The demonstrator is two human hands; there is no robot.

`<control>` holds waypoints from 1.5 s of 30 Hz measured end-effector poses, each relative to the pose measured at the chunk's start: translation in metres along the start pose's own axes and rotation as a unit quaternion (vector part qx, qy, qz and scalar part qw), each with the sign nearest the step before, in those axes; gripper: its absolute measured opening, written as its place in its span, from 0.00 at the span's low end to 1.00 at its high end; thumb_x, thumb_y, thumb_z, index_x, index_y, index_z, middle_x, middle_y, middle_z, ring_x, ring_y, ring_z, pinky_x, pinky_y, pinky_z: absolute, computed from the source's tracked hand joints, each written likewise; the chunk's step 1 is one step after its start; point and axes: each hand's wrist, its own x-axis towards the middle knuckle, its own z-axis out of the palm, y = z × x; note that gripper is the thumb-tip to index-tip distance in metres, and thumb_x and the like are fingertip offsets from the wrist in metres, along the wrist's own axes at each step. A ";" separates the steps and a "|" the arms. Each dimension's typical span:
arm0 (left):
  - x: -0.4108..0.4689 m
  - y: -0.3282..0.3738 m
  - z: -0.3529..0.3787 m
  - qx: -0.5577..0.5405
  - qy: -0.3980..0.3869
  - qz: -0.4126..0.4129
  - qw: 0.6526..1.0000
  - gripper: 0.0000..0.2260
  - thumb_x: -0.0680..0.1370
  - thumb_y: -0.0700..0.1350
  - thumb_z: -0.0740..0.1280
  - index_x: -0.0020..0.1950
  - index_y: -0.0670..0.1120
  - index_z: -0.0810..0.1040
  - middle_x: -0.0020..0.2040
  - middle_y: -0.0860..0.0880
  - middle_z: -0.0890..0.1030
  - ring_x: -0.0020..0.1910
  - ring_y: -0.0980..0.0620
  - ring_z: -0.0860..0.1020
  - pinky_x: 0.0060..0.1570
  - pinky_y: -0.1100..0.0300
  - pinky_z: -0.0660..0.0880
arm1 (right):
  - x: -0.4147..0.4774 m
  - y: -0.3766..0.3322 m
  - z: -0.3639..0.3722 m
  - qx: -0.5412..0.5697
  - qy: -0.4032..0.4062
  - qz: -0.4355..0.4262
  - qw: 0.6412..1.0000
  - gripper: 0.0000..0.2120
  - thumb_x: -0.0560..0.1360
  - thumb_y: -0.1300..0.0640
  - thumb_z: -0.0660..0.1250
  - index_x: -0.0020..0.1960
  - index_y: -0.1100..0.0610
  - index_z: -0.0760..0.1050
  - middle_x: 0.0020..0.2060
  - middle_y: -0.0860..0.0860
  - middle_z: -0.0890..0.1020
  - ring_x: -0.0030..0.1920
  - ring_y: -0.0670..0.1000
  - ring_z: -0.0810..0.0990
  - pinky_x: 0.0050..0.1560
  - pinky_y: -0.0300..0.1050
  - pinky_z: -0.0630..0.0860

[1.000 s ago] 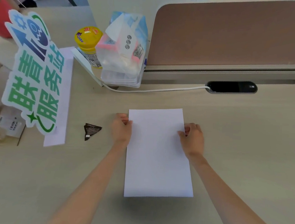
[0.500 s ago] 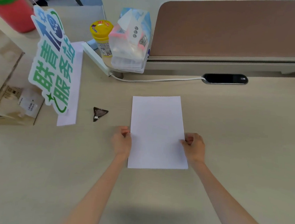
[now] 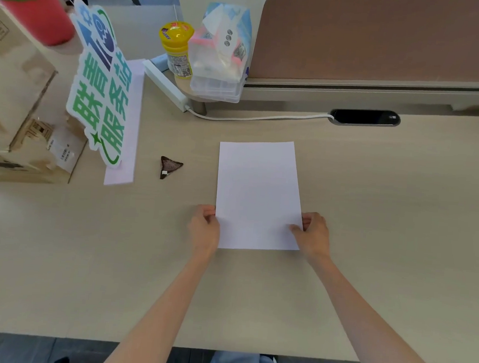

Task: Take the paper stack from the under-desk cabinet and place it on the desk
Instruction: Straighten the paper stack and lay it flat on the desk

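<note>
A white paper stack (image 3: 257, 191) lies flat on the beige desk (image 3: 387, 221), lengthwise away from me. My left hand (image 3: 204, 228) pinches its left edge near the lower corner. On the opposite edge, my right hand (image 3: 313, 234) grips the paper with the thumb on top. The under-desk cabinet is out of view.
A dark triangular wrapper (image 3: 168, 166) lies left of the paper. Further left stand a green-lettered sign (image 3: 100, 90) and a cardboard box (image 3: 17, 112). A yellow jar (image 3: 176, 49), tissue pack (image 3: 221, 51), white cable (image 3: 255, 117) and brown divider panel (image 3: 387, 38) line the back.
The view has pulled back, so the desk's near edge now shows. My hands have slid from the paper's far end toward its near corners. The stack stays flat on the desk.
</note>
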 end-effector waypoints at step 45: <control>0.093 0.024 0.074 0.468 -0.120 0.426 0.765 0.26 0.82 0.49 0.46 0.80 0.43 0.51 0.81 0.45 0.50 0.80 0.45 0.48 0.74 0.36 0.51 | 0.100 -0.040 0.070 -0.366 -0.007 -0.323 0.873 0.28 0.82 0.48 0.44 0.79 0.55 0.44 0.79 0.50 0.47 0.79 0.50 0.43 0.78 0.49 0.46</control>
